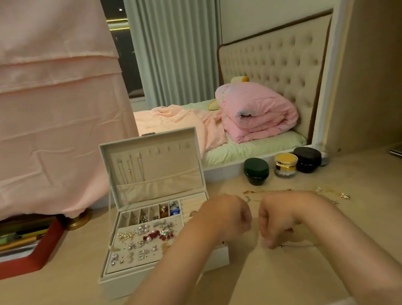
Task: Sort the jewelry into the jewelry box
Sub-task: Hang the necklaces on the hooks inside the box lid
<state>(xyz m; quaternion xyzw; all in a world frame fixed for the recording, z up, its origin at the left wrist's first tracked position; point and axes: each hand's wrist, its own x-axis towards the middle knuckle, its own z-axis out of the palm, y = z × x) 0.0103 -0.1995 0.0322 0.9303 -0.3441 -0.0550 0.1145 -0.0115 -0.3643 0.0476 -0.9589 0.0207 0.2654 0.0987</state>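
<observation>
A red tray point(23, 262) of pens sits at the far left of the surface point(62, 302). Right of it stands the jewelry box point(166, 275), its lid point(152, 161) upright, with earrings point(142, 241) pinned on the pad and small pieces in the far compartments. The left hand point(229, 218) hangs just beyond the box's right edge, its fingers curled under and hidden, so I cannot tell whether they hold anything. Just beside it, the right hand point(276, 221) has its fingers point(272, 243) bent down, pinching one end of a thin chain point(303, 245) that lies on the surface and trails right. Farther off, more loose jewelry point(330, 194) lies scattered, with three jars point(285, 165) beyond it against the mirror.
</observation>
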